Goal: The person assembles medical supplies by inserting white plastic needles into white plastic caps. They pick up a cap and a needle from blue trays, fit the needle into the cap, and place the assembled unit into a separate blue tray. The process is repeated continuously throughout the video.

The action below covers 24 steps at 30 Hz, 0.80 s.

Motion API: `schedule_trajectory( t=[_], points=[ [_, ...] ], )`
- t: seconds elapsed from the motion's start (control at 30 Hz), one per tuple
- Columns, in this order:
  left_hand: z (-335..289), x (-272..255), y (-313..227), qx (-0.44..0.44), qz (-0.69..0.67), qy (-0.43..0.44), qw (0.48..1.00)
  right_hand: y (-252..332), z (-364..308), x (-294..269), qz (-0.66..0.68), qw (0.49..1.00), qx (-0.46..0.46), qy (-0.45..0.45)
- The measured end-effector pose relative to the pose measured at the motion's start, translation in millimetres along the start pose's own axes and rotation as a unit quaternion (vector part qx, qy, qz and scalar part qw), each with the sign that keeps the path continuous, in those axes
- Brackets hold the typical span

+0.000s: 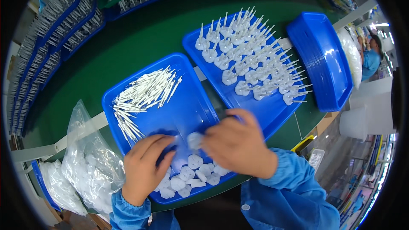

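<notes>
My left hand (147, 164) hovers over the near left part of a blue tray (159, 123), its thumb and curled fingers apart. I can make out nothing held in it. Across from it, my right hand (238, 145) is smeared by motion, its fingers closed at the edge of a translucent white disc-like piece (194, 140). Beneath and between the hands, several similar flat, rounded white pieces (186, 173) lie loose at the tray's near end. Thin white sticks (147, 89) are heaped at its far end.
To the right, another blue tray (251, 98) bears rows of white bases with upright sticks (243, 66). Beyond it stand stacked blue trays (326, 59). A clear plastic bag of white pieces (91, 166) sits at left. Filled trays (64, 25) line the far left. A co-worker (371, 55) is far right.
</notes>
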<state>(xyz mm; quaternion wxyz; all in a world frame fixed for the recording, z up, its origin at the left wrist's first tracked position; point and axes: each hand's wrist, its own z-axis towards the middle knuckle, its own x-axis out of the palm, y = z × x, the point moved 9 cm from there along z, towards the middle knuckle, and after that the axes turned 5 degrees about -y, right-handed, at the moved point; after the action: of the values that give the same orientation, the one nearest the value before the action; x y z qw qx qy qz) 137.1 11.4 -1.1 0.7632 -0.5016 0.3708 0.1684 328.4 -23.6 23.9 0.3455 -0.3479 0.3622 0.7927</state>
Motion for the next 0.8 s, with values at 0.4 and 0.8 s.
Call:
schedule_trajectory(
  t=[0.4, 0.8],
  points=[
    [-18, -13, 10, -0.002, 0.030, -0.077, 0.997, -75, -72, -59, -0.094, 0.974, 0.203, -0.024],
    [-15, -4, -8, 0.066, 0.029, 0.043, 0.996, 4, 41, 4, -0.141, 0.988, -0.056, 0.002]
  ],
)
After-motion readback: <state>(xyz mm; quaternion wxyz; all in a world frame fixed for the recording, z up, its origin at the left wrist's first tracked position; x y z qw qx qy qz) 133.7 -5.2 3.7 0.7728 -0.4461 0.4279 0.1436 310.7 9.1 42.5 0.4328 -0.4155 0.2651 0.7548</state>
